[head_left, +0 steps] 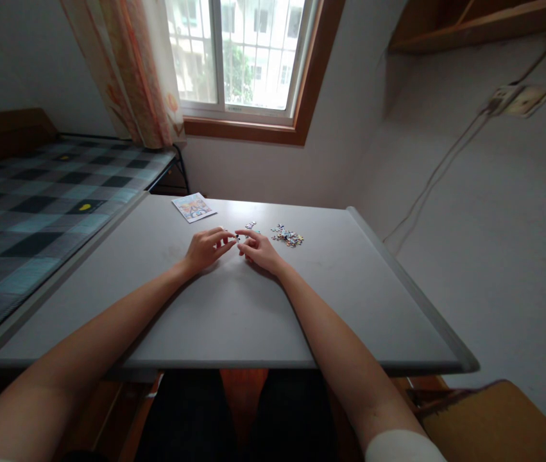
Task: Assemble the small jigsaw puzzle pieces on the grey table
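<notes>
Over the middle of the table, my left hand [206, 248] pinches a small jigsaw puzzle piece [237, 238] between thumb and fingertips. My right hand [259, 250] meets it from the other side, thumb and index finger closed at the same piece. The piece looks white and dark; its picture is too small to make out. Just beyond my fingers lie a few puzzle pieces [250, 225], partly hidden by my right hand. A loose pile of puzzle pieces [289, 237] spreads to the right of that hand.
A printed picture sheet [193, 207] lies at the back left of the white table [234, 321]. A bed with a checked cover [61, 186] adjoins the table's left edge. Below right is a wooden chair [494, 417]; a cable [431, 179] hangs down the right wall.
</notes>
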`<state>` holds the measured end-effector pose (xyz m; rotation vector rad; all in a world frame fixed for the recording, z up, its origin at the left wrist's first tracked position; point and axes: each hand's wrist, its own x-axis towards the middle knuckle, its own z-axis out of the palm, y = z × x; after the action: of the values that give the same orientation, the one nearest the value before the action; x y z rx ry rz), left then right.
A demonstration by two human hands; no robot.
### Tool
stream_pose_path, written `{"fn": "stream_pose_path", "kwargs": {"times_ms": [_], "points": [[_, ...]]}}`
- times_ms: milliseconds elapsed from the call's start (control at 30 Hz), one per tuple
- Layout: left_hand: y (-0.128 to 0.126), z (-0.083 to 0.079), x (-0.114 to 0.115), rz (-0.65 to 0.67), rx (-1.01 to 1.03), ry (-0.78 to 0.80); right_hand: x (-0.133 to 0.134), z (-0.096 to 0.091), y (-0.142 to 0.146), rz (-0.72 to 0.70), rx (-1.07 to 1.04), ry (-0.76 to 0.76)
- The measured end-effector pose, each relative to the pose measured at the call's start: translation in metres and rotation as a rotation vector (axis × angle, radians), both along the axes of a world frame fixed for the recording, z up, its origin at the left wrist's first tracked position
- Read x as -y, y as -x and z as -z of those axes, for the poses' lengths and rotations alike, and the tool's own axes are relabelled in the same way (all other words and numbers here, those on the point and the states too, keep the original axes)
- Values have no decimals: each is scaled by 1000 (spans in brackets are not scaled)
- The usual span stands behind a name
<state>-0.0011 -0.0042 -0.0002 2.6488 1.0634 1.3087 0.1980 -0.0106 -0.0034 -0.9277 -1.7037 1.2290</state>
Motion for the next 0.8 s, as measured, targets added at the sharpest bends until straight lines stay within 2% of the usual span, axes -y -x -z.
{"fn": "stream_pose_path", "kwargs": {"times_ms": [800], "points": [[0,-1,-1,-76,16,-49,-2,2,0,4,-6,-3]]}}
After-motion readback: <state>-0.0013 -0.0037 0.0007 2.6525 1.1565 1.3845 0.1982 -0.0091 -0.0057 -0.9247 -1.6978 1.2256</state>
